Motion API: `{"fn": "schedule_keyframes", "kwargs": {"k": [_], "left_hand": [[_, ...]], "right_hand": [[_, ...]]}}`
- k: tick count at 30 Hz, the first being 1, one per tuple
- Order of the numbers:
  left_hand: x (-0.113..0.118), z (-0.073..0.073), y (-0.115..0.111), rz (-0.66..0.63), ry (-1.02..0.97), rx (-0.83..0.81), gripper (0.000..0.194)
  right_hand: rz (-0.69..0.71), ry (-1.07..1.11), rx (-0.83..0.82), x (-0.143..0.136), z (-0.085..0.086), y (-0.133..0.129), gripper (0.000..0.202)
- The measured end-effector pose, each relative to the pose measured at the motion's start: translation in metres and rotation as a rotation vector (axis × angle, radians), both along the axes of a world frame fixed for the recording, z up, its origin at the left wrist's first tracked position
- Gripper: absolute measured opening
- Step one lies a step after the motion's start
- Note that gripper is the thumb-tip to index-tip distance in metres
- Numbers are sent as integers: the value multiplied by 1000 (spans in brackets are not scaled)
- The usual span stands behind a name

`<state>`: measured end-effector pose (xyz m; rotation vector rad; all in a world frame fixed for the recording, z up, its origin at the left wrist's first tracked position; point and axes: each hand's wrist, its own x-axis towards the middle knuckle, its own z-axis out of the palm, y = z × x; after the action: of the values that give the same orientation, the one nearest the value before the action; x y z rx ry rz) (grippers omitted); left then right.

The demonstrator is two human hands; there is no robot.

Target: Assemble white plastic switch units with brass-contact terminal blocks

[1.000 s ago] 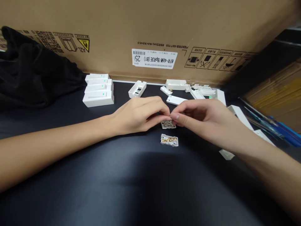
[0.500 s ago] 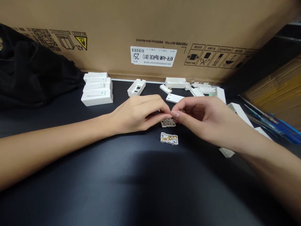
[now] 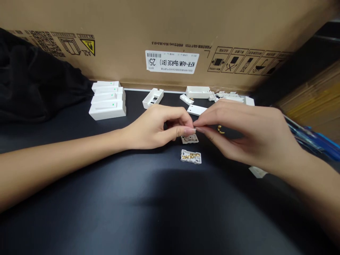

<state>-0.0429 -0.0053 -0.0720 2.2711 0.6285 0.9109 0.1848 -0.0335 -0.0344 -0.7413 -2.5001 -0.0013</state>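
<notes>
My left hand and my right hand meet fingertip to fingertip above the dark table. Both are closed in a pinch; whatever sits between the fingertips is too small or too hidden to name. Just under the left thumb lies a white switch base with metal parts, partly covered by the hand. Nearer to me rests a second white switch base holding brass contacts. Behind the right fingers, a small brass contact piece shows on the table.
Several assembled white switches are lined up at the left. An open white switch housing, a flat white cover and another housing lie along the large cardboard box. Black cloth fills the left; blue-handled tools lie right.
My right hand has turned, its fingers straighter and its back raised, uncovering the small brass piece behind it. The left thumb has stretched forward. Both hands still meet at the fingertips.
</notes>
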Motion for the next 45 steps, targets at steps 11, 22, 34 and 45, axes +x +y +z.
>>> {"fn": "schedule_keyframes", "kwargs": {"k": [11, 22, 34, 45], "left_hand": [[3, 1, 0, -89, -98, -260, 27], [6, -1, 3, -91, -188, -373, 34], [4, 2, -1, -34, -123, -299, 18], [4, -1, -10, 111, 253, 82, 35]], "right_hand": [[63, -9, 50, 3, 4, -2, 17], [45, -17, 169, 0, 3, -2, 15], [-64, -52, 149, -3, 0, 2, 12], [27, -214, -95, 6, -11, 13, 21]]}}
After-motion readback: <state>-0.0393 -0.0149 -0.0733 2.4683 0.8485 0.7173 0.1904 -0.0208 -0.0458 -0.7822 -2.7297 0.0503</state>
